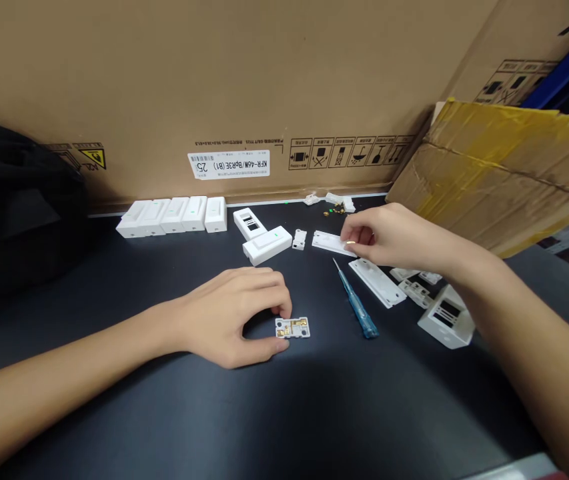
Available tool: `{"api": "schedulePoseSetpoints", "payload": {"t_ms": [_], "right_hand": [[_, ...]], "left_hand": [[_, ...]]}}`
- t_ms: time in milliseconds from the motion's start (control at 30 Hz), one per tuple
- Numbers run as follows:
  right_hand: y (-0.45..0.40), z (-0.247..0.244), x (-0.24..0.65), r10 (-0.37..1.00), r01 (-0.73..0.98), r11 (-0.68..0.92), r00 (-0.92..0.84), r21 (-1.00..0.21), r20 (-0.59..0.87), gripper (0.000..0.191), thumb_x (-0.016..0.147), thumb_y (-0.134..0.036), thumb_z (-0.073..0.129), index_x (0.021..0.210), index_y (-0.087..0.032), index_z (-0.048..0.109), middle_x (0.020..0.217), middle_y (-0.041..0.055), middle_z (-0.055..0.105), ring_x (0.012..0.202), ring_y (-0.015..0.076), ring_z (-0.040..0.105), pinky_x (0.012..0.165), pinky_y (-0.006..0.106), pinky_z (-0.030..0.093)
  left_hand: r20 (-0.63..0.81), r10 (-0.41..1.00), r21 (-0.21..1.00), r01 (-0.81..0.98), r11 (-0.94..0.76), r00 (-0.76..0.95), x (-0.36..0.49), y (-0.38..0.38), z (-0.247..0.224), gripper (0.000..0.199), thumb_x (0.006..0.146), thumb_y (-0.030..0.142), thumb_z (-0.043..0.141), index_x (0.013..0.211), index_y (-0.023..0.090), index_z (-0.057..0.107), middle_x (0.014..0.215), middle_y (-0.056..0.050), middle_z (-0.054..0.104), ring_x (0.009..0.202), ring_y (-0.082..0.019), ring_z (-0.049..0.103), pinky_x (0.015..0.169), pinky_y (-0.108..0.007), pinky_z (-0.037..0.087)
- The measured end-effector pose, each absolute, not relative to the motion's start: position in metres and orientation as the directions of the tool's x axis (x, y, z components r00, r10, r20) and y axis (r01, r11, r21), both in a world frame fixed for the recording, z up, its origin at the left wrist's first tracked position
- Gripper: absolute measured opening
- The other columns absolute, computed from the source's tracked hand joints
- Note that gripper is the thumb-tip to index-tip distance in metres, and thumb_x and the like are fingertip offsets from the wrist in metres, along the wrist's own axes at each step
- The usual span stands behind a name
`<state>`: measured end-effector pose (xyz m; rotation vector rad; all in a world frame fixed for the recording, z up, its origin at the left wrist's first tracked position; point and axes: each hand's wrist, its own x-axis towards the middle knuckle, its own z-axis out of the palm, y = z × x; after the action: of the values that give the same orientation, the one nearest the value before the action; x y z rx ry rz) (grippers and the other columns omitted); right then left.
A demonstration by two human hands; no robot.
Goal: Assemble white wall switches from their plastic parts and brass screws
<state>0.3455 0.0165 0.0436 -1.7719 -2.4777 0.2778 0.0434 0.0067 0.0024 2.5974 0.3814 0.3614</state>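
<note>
My left hand [244, 317] grips a small white base [293, 327] with brass contacts by its left end, on the dark table. Further right and back, my right hand [379, 233] pinches a tiny brass piece [349, 244] above the end of a flat white plate [329, 242]. Between the hands lies a blue translucent screwdriver [359, 308], its tip pointing away from me. Beside it rests a second white plate [377, 283]. A small white part [299, 239] lies behind the base. Loose brass bits [337, 211] are scattered behind my right hand.
Several white switch housings [173, 215] stand in a row at the back left. Two more housings [267, 245] overlap near the middle. An open housing [447, 317] lies under my right forearm. A large carton [244, 80] forms the back, a taped box [504, 173] the right, a black bag [19, 207] the left.
</note>
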Motion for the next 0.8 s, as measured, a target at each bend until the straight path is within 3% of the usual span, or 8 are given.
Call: {"api": "schedulePoseSetpoints", "payload": {"t_ms": [367, 600, 800], "right_hand": [[0.013, 0.056, 0.357, 0.976, 0.959, 0.216, -0.213, -0.182, 0.035, 0.019, 0.073, -0.013, 0.064, 0.09, -0.02, 0.072, 0.076, 0.0012, 0.076, 0.069, 0.0196, 0.071, 0.069, 0.031, 0.051], [0.009, 0.063, 0.379, 0.97, 0.973, 0.181, -0.201, -0.145, -0.139, 0.019, 0.068, -0.013, 0.065, 0.082, -0.023, 0.073, 0.076, -0.0002, 0.076, 0.07, 0.0201, 0.07, 0.067, 0.032, 0.051], [0.011, 0.061, 0.374, 0.973, 0.982, 0.15, -0.167, -0.115, -0.158, 0.025, 0.067, -0.008, 0.063, 0.084, -0.023, 0.074, 0.077, -0.0001, 0.075, 0.071, 0.02, 0.069, 0.066, 0.032, 0.051]], "left_hand": [[0.178, 0.339, 0.489, 0.216, -0.845, 0.924, 0.045, 0.006, 0.003, 0.017, 0.088, 0.033, 0.069, 0.093, 0.019, 0.061, 0.092, -0.002, 0.062, 0.081, -0.016, 0.055, 0.076, -0.029, 0.044], [0.181, 0.334, 0.488, 0.211, -0.847, 0.925, 0.044, 0.006, 0.003, 0.016, 0.088, 0.033, 0.069, 0.094, 0.02, 0.061, 0.093, -0.002, 0.063, 0.082, -0.016, 0.056, 0.076, -0.029, 0.044], [0.168, 0.338, 0.49, 0.219, -0.843, 0.926, 0.044, 0.005, 0.003, 0.016, 0.088, 0.033, 0.068, 0.094, 0.019, 0.061, 0.094, -0.002, 0.063, 0.082, -0.016, 0.055, 0.078, -0.03, 0.043]]}}
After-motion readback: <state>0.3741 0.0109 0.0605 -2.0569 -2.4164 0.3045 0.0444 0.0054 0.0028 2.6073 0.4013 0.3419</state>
